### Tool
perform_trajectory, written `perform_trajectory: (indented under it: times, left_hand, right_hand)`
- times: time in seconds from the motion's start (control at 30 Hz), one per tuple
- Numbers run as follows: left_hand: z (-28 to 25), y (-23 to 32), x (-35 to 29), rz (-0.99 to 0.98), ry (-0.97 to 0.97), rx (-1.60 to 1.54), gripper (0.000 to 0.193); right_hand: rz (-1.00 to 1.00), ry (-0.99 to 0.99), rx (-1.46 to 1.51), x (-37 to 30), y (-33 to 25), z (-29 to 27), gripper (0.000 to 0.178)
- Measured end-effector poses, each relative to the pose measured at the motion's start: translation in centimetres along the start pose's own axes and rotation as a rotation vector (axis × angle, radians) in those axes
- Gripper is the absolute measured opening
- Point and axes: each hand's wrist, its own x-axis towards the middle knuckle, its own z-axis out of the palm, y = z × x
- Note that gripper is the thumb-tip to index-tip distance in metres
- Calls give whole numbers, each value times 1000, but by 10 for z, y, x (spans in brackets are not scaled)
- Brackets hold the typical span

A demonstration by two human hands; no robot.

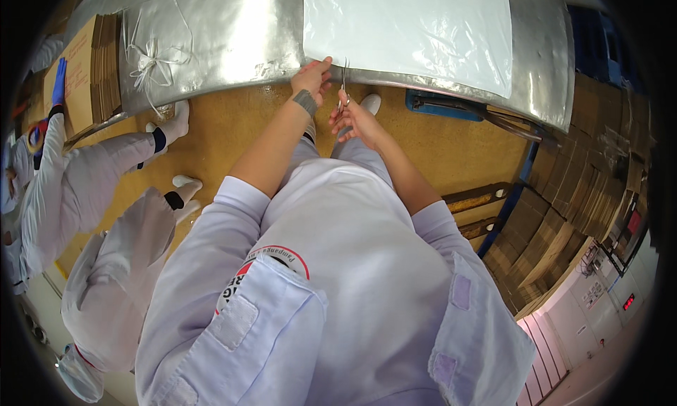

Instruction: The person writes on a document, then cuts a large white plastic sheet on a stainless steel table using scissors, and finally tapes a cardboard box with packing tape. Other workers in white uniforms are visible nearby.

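Observation:
A large white plastic sheet (409,28), glossy and lightly creased, lies flat on a metal table, its near edge close to the table's front. My left hand (312,79) is at that sheet's near left corner, thumb on top and the other fingers curled beneath, pinching the edge. Just to its right, my right hand (356,120) grips a pair of metal scissors (345,78) by the handles. Their slim blades point away from me, up against the front edge of the sheet. Whether the blades have plastic between them is too small to tell.
On the metal table (240,35), a bundle of white string (149,60) lies at the left. A blue-gloved hand (59,81) touches stacked flat cartons (102,71) there. More cardboard stacks (564,201) stand right, near a blue pallet jack (444,106). Another person in white (116,279) is at my left.

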Motion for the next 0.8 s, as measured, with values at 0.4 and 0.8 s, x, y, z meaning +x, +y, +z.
perform_trajectory:
  times: [0.4, 0.8]
  left_hand:
    - [22, -24, 1, -70, -2, -49, 25]
    - [27, -27, 11, -128, 36, -90, 16]
  right_hand:
    - [-3, 26, -115, 4, 4, -15, 67]
    - [-13, 57, -150, 5, 0, -17, 64]
